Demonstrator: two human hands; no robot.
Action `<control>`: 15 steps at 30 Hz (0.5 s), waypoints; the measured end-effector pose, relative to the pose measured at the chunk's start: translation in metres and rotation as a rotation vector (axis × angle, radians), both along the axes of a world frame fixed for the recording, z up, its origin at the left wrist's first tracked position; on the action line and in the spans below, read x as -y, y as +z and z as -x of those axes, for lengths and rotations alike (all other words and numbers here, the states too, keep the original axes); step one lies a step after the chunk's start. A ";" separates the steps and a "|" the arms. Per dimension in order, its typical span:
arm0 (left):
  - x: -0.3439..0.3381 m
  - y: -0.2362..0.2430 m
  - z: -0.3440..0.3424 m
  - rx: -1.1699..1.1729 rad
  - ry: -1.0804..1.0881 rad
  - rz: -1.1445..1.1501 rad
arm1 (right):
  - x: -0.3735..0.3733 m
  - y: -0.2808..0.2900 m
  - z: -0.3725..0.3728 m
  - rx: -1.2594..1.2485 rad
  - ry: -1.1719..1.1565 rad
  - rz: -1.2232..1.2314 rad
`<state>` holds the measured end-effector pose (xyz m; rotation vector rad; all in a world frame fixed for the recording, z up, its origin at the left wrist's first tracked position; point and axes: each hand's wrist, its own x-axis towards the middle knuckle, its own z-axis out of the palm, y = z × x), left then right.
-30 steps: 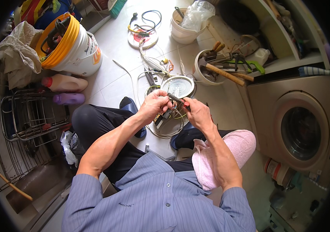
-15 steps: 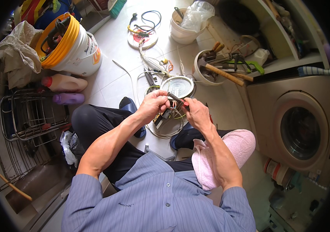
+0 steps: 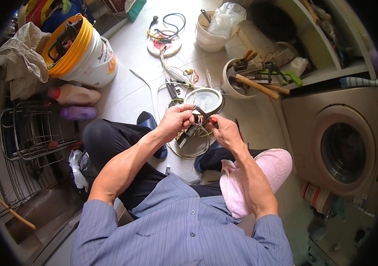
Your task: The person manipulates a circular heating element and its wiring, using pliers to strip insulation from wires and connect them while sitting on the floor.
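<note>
My right hand (image 3: 225, 132) is closed around red-handled pliers (image 3: 214, 119), whose dark head points up and left toward my other hand. My left hand (image 3: 176, 120) pinches thumb against forefinger right beside the tool's head. Whatever lies between those fingertips is too small to make out. Just beyond both hands a round lamp panel (image 3: 203, 101) with pale concentric rings rests on the floor. Under my hands lie a small dark box (image 3: 186, 134) and loops of pale cable (image 3: 193, 154), partly covered by my fingers.
Farther off lies a round disc (image 3: 171, 46) with black and yellow leads. To the right stand a tool bucket (image 3: 229, 83) with wooden handles sticking out and a washing machine (image 3: 337, 148). A yellow-rimmed bucket (image 3: 96, 60) and bottles (image 3: 81, 97) are at left. A pink towel (image 3: 268, 170) drapes my knee.
The pliers' dark head has turned slightly and its tip sits a little farther from my left fingertips. My right hand has shifted slightly; my left hand stays nearly in place.
</note>
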<state>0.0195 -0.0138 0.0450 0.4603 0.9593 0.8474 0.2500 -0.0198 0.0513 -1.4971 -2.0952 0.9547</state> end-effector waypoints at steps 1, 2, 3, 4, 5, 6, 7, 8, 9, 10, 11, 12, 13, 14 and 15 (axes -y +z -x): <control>0.000 -0.001 -0.001 -0.001 0.001 0.004 | -0.004 -0.001 -0.001 -0.020 -0.032 0.016; 0.000 -0.001 -0.001 -0.005 0.008 0.004 | -0.008 -0.002 -0.002 -0.041 -0.064 0.033; 0.000 -0.002 -0.002 -0.010 -0.002 0.009 | -0.011 -0.003 -0.003 -0.128 -0.126 0.116; 0.000 0.000 -0.002 -0.017 -0.013 0.015 | -0.013 -0.002 -0.001 -0.217 -0.188 0.202; 0.000 0.002 -0.003 -0.024 -0.025 0.022 | -0.016 0.001 0.000 -0.306 -0.251 0.286; 0.000 0.005 -0.005 -0.033 -0.034 0.021 | -0.018 0.007 -0.001 -0.395 -0.271 0.424; 0.001 0.010 -0.009 -0.037 -0.046 0.023 | -0.019 0.011 0.002 -0.474 -0.285 0.440; 0.002 0.013 -0.013 -0.041 -0.059 0.025 | -0.020 0.012 0.005 -0.554 -0.299 0.454; 0.002 0.014 -0.014 -0.032 -0.088 0.020 | -0.021 0.015 0.008 -0.634 -0.314 0.467; 0.003 0.016 -0.013 -0.024 -0.114 0.015 | -0.023 0.020 0.012 -0.709 -0.301 0.474; 0.004 0.016 -0.013 -0.016 -0.140 0.010 | -0.022 0.025 0.015 -0.713 -0.316 0.462; 0.005 0.015 -0.015 -0.031 -0.143 0.014 | -0.022 0.028 0.017 -0.717 -0.331 0.449; 0.006 0.016 -0.016 -0.029 -0.158 0.008 | -0.022 0.031 0.018 -0.723 -0.343 0.436; 0.006 0.018 -0.017 -0.027 -0.173 0.002 | -0.023 0.032 0.017 -0.721 -0.343 0.439; 0.006 0.019 -0.018 -0.025 -0.187 -0.003 | -0.023 0.033 0.014 -0.698 -0.338 0.435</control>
